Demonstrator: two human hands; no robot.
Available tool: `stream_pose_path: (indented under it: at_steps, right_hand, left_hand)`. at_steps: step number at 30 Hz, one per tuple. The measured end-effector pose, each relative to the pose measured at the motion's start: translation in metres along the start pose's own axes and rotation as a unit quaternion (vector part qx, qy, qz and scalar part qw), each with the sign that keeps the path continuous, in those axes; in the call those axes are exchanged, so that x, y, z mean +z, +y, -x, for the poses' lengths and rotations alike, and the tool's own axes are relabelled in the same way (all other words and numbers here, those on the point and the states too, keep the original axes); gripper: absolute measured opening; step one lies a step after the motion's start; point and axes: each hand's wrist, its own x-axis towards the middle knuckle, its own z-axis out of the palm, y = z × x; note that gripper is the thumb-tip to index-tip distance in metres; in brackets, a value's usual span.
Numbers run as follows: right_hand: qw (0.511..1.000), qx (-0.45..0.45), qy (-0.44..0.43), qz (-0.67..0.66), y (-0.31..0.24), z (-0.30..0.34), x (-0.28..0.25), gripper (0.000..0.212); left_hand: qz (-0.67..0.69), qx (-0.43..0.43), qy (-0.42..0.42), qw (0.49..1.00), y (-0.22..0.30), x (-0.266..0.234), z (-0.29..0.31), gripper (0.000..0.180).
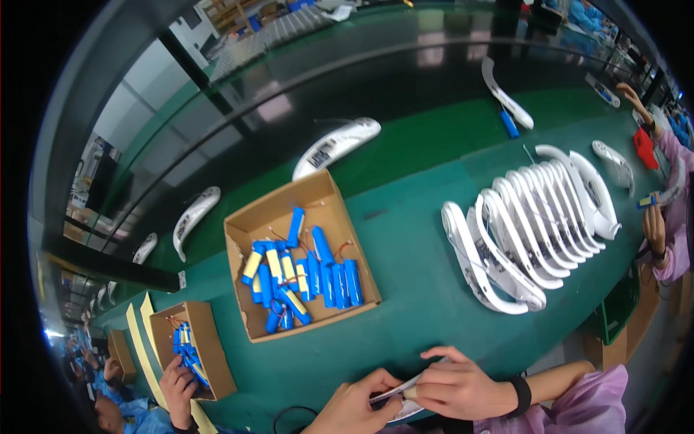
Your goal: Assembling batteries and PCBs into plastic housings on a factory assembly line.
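Observation:
At the near edge of the green table, my left hand (356, 406) grips a white curved plastic housing (410, 409), thumb and fingers closed on its edge. My right hand (463, 389), with a black band at the wrist, is closed on the other end of the same housing, its forefinger raised. Most of the part is hidden behind my fingers, so its inside barely shows. Beyond my hands lies an open cardboard box (242, 295) of blue battery packs (322, 246), several with pale yellow strips and thin wires.
A row of white curved housings (531, 224) stands on the right. Single housings lie on the green strip (426, 163) behind. At left, a co-worker's hand (177, 390) reaches into a smaller battery box (217, 347). Another co-worker (672, 210) works at far right, holding a battery pack.

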Motion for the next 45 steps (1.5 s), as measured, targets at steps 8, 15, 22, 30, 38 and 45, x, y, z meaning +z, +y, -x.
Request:
stream_pose_path:
  at_steps: [8, 15, 22, 30, 38, 45]
  right_hand:
    - [0.993, -0.066, -0.078, 0.051, -0.014, -0.021, -0.015, 0.01]
    - [0.975, 0.019, -0.198, 0.096, -0.011, -0.122, -0.05, 0.024]
    - [0.955, -0.019, -0.04, 0.295, 0.086, -0.249, 0.026, 0.015]
    - [0.993, -0.01, 0.001, 0.119, 0.069, -0.243, 0.003, 0.012]
    - [0.913, 0.04, 0.062, -0.402, 0.009, -0.149, -0.026, 0.017]
    - [0.851, 0.085, -0.006, -0.518, -0.016, -0.054, -0.034, 0.014]
  left_hand:
    - [-0.11, -0.006, -0.018, 0.994, -0.001, -0.01, -0.01, 0.029]
    - [-0.142, 0.024, 0.049, 0.988, -0.018, 0.001, -0.017, 0.027]
    - [-0.23, 0.046, 0.105, 0.966, -0.013, 0.017, -0.015, 0.022]
    - [-0.115, 0.074, 0.098, 0.986, -0.021, 0.004, -0.013, 0.021]
    - [-0.111, 0.221, 0.211, 0.946, -0.007, -0.004, -0.014, 0.014]
    - [0.046, 0.247, 0.264, 0.931, 0.029, -0.014, 0.017, 0.013]
